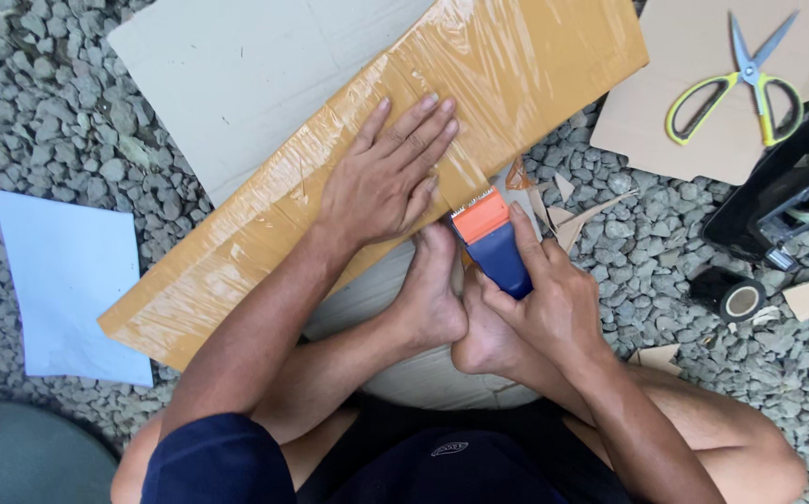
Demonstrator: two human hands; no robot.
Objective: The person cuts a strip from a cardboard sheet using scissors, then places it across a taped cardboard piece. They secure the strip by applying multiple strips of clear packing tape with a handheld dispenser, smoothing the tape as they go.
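While my left hand [388, 177] lies flat on the mostly taped cardboard strip [367, 159], my right hand [546, 299] grips the tape dispenser [490, 241] at its near edge.

My view, looking down: both forearms bare, no gloves, watch or rings on left hand [381, 182] or right hand [549, 299]. Short fingernails. Dark navy short sleeve [218, 462] on my left upper arm. Dark shorts [451, 457] with a small oval logo patch at the front. Legs bare, feet [456, 308] bare, no shoes.
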